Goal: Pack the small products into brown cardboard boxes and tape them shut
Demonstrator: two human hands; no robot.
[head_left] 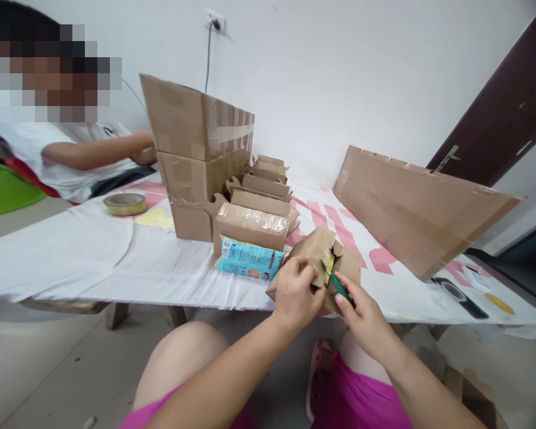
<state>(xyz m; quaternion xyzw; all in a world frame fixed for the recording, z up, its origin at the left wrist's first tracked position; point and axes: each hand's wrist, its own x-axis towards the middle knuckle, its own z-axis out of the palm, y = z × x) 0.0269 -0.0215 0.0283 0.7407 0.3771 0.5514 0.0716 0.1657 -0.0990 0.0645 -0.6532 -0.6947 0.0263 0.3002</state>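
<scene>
My left hand (298,293) grips the flap of a small brown cardboard box (347,266) at the near edge of the table. My right hand (361,313) is closed on a green-handled utility knife (337,285), with its yellow tip at the box opening. A blue snack packet (249,262) lies flat on the white tablecloth just left of the box. Behind the packet stands a row of small closed cardboard boxes (251,225), the nearest one sealed with clear tape.
A tall stack of large cartons (196,155) stands behind the row. A long flattened cardboard sheet (411,205) leans at the right. A tape roll (125,204) lies at the left, a black tape roll (451,290) at the right. Another person's arm (93,152) rests at the far left.
</scene>
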